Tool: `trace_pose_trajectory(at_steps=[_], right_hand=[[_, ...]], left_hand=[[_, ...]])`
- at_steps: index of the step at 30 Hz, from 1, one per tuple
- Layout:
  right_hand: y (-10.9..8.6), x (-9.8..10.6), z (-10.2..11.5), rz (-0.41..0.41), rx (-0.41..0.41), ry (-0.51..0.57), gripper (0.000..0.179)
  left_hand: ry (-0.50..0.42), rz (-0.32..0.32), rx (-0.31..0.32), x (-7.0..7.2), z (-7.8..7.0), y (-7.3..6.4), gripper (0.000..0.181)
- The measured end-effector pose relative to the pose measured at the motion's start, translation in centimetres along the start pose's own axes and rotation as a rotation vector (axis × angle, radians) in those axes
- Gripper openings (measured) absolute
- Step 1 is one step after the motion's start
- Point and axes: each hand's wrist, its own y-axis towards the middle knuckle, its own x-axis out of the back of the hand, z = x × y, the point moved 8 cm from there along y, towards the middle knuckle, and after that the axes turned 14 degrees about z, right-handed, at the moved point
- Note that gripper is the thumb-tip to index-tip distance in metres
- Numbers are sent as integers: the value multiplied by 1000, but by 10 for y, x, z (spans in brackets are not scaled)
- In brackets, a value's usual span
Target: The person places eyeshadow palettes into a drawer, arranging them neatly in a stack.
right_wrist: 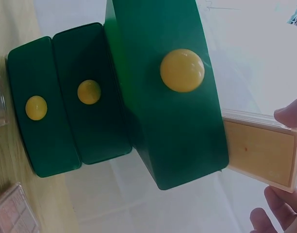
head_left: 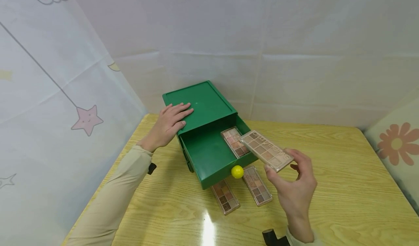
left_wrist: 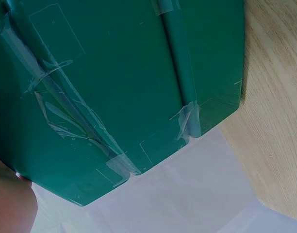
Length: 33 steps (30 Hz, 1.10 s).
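Observation:
A green drawer unit (head_left: 203, 102) stands on the table, its top drawer (head_left: 209, 158) pulled out by a yellow-knobbed front. My left hand (head_left: 168, 124) rests on the unit's top with fingers straight. Between thumb and fingers, my right hand (head_left: 296, 180) pinches an eyeshadow palette (head_left: 266, 149) with a clear lid, held tilted over the drawer's right front corner. Inside the drawer lies another palette (head_left: 234, 142), along its right side. From the right wrist, the pinched palette (right_wrist: 260, 150) shows its plain beige underside, partly behind the drawer front.
Two more palettes lie on the table before the unit, a left palette (head_left: 226, 197) partly under the drawer and a right palette (head_left: 257, 186). Below the pulled-out drawer are two pushed-in drawers with a middle knob (right_wrist: 89, 92) and a bottom knob (right_wrist: 36, 108). A cloth backdrop (head_left: 294, 75) hangs behind.

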Motion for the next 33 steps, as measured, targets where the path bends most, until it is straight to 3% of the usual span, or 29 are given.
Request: trace_pose_trajectory(at_steps=[15,33], right_hand=[[2,-15,-7,12,-68,-1,57],[11,-31,-8,-8,-27,-22,59]], left_hand=[[-1,1,-7,-1,-2,3,45],[0,9,-2,-1,-4,4,45]])
